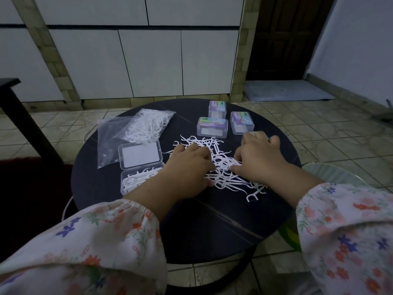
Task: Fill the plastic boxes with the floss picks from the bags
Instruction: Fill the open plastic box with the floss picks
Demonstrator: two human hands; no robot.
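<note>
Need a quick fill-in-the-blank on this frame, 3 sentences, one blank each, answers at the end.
1. Both hands, left hand and right hand, rest on the loose pile of floss picks on the round ____ table.
2. The open box sits on the person's ____ side of the pile.
3. Behind the pile stand ____ closed labelled boxes.

Answers: black; left; three

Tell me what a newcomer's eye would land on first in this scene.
First, the loose heap of white floss picks in the middle of the round dark table, with the left hand and right hand gathering it from both sides. Left of the hands lies an open clear box, part filled; three closed labelled boxes stand at the far edge.
</note>
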